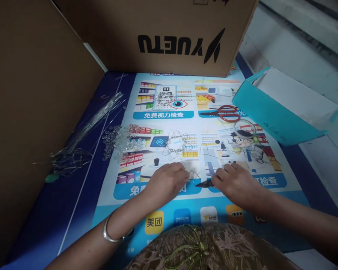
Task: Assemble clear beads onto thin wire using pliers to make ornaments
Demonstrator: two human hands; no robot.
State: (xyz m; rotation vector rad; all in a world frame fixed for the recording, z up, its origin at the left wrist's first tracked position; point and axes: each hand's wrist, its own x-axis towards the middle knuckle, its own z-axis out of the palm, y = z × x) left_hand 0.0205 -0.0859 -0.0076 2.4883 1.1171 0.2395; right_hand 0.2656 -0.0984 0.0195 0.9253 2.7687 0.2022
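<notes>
Two bare hands are working close together over a table that a printed blue-and-white sheet (109,204) is covering. The left hand (170,178), with a silver metal bangle (106,228) circling its wrist, is closing its fingertips narrowly on a thin, curved metal wire (196,174), which is arching into the gap between the hands. The right hand (232,182) is gripping a dark, pointed metal tool (205,183), its tip pointing toward the left hand; the fingers are hiding the rest of it.

Just beyond the left hand, a ring of clear beads with thin wire loops (169,145) is lying flat. Left of that ring, a loose pile of clear round beads (122,140) is spreading over the sheet, and farther left a bundle of long silvery wires (97,116) is lying slantwise. Beyond the right hand, red-handled scissors (228,120) are resting near a turquoise open box with a white inside (276,112). Along the far side, a brown cardboard box with upside-down black lettering (180,24) is standing.
</notes>
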